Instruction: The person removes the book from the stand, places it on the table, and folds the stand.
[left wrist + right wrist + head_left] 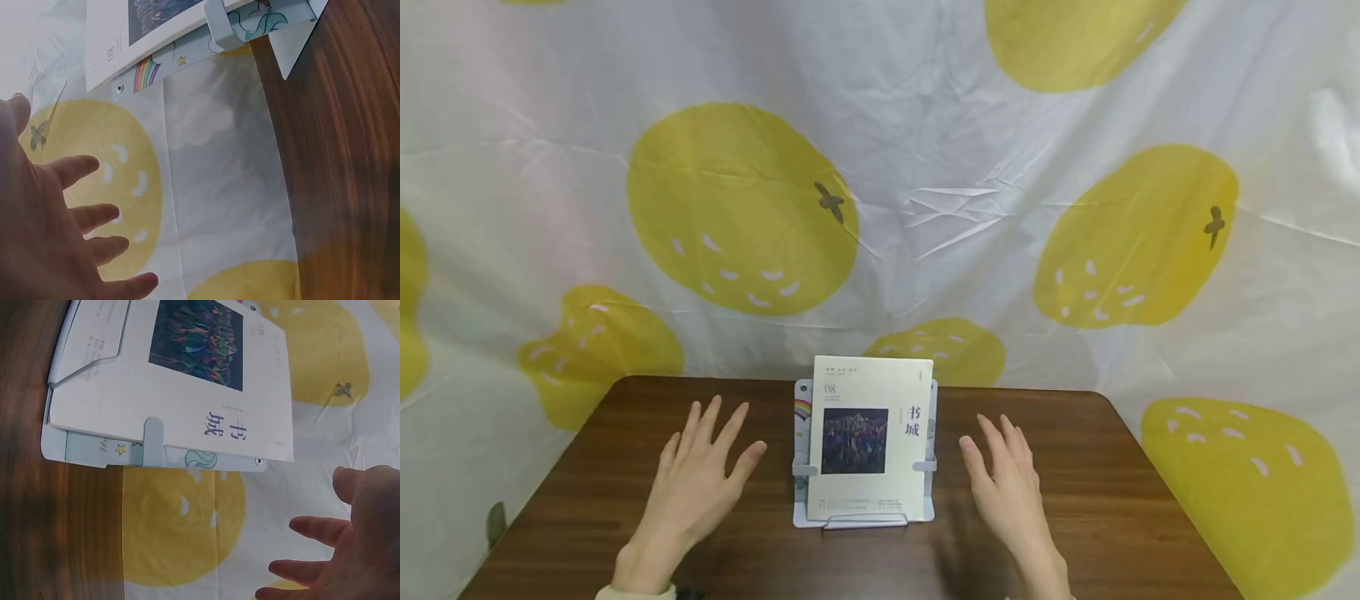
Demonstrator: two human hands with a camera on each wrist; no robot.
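Note:
A white book (868,492) with a dark picture on its cover stands tilted back on a pale blue book stand (802,433) in the middle of the table. Two side clips (152,440) of the stand lap over the book's edges, and a wire bar crosses its foot. To the left of the stand, my left hand (696,492) hovers with spread, straight fingers, apart from the book. My right hand (1011,500) is held likewise on the right side, its fingers extended and touching nothing. In the left wrist view, a rainbow print (147,75) shows on the stand.
The dark brown wooden table (745,550) has rounded far corners. Behind it and along both sides hangs a white curtain (917,275) printed with large yellow fruit, close to the table's far edge.

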